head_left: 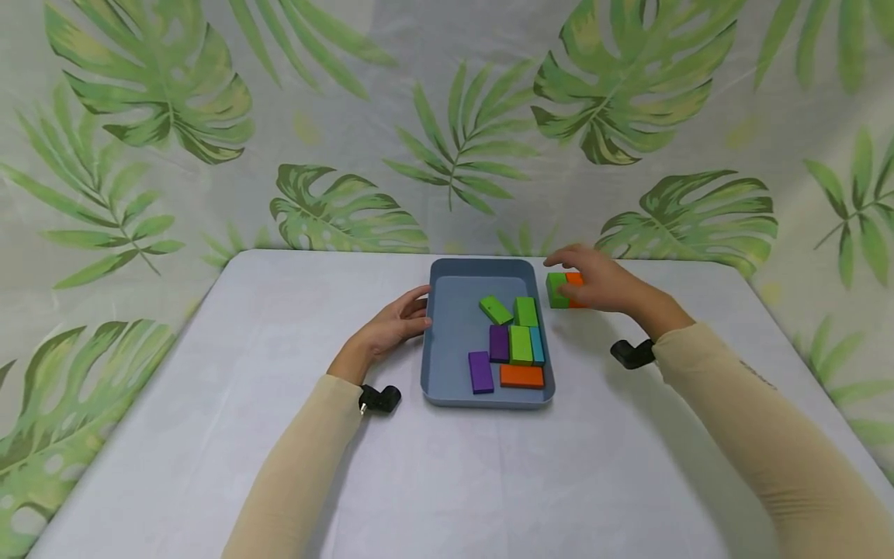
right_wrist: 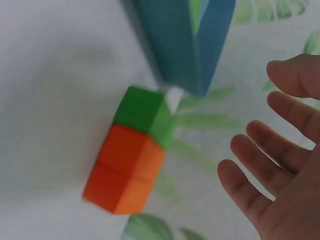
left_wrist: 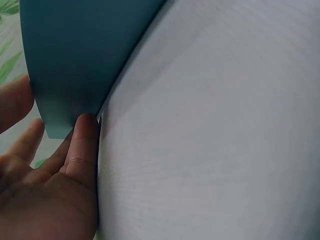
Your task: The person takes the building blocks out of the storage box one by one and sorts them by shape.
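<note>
A blue-grey tray (head_left: 447, 373) holds several colored blocks: green (head_left: 520, 345), purple (head_left: 481, 373), orange (head_left: 521, 377) and blue (head_left: 537, 345). At the tray's left side, my left hand (head_left: 393, 324) touches the outer wall; in the left wrist view its fingertips (left_wrist: 86, 127) meet that wall. My right hand (head_left: 602, 281) is over a row of blocks just right of the tray. From the right wrist, the row shows a green block (right_wrist: 139, 107) and two orange blocks (right_wrist: 127, 150), apart from the spread fingers (right_wrist: 245, 187), which hold nothing.
A white cloth-covered table (head_left: 279, 326) bears the tray. Behind it hangs a leaf-patterned cloth (head_left: 475, 46). Black wrist cameras (head_left: 379, 399) are strapped at both sleeves.
</note>
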Action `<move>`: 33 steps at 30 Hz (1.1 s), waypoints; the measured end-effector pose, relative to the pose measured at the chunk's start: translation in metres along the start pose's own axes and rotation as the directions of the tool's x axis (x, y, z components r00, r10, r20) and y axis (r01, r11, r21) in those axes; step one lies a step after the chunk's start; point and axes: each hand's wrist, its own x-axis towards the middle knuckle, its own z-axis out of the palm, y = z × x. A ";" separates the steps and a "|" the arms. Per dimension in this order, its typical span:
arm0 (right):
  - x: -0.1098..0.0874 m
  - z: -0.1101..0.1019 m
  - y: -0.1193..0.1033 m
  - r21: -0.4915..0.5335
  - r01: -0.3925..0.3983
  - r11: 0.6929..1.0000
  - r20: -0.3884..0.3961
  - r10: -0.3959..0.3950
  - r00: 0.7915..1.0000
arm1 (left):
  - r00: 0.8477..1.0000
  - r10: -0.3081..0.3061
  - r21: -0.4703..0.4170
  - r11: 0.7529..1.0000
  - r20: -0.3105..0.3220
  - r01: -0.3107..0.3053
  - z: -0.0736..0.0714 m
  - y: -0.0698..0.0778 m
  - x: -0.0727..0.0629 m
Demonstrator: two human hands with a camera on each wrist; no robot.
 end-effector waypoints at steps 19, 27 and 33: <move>-0.009 0.029 -0.049 -0.033 0.182 0.983 0.143 -0.176 0.974 | 1.000 -0.011 0.002 1.000 -0.002 0.011 -0.001 -0.001 -0.001; -0.012 0.042 -0.054 -0.106 0.179 0.978 0.193 -0.156 0.969 | 1.000 0.001 0.007 1.000 0.002 -0.001 0.000 -0.002 0.001; -0.014 0.053 -0.058 -0.207 0.207 0.956 0.244 -0.155 0.957 | 1.000 -0.001 0.006 1.000 -0.002 0.001 0.000 -0.002 0.001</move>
